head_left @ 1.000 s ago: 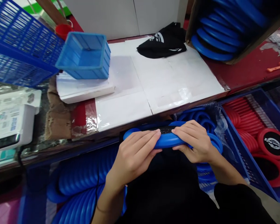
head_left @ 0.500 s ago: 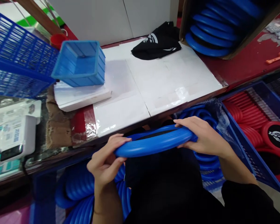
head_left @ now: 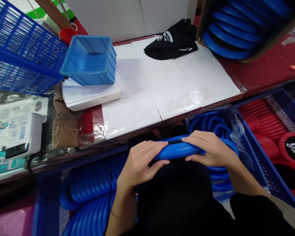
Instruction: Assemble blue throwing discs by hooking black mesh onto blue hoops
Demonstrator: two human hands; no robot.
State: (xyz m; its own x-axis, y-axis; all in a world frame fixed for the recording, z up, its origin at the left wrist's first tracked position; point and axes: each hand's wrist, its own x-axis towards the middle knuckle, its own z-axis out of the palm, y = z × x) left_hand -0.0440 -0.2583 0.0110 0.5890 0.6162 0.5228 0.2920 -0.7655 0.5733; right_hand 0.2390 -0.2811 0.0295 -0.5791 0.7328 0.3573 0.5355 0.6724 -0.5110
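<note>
A thick blue ring [head_left: 178,150] with a ribbed outer rim and a dark middle is held edge-on in front of my body. My left hand [head_left: 140,162] grips its left part, fingers over the top and thumb below. My right hand [head_left: 209,150] pinches the rim on the right in the same way. The fingertips of both hands are fairly close together on the near edge. Beyond them, black cloth [head_left: 174,41] with white print lies on the white-covered tabletop [head_left: 184,78].
Blue rings fill a cardboard box [head_left: 200,28] at the back right and crates below the table. Red rings and discs sit in a blue crate [head_left: 254,150] at right. A small blue bin [head_left: 88,77] rests on a white stack [head_left: 95,98], near a blue basket [head_left: 27,49].
My left hand has slid right along the ring, closer to my right hand, and its fingers now reach over the top. The view has shifted slightly.
</note>
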